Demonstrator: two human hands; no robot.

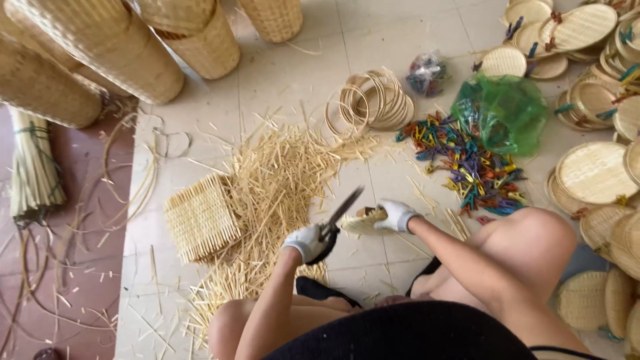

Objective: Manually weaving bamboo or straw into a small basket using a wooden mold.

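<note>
My left hand [305,243], in a white glove, grips the handles of black shears [339,215] whose blades point up and to the right. My right hand [396,215], also gloved, holds a small woven bamboo tray [363,221] by its edge, right beside the blades. Both hands hover over the tiled floor in front of my bare knees. Under them lies a heap of trimmed bamboo strips [267,200].
A square woven mat piece [202,217] lies left of the heap. Bamboo hoops [370,100], a pile of coloured clothes pegs [470,160], a green plastic bag [501,111] and stacked round trays [593,173] fill the right. Large baskets [107,47] stand top left.
</note>
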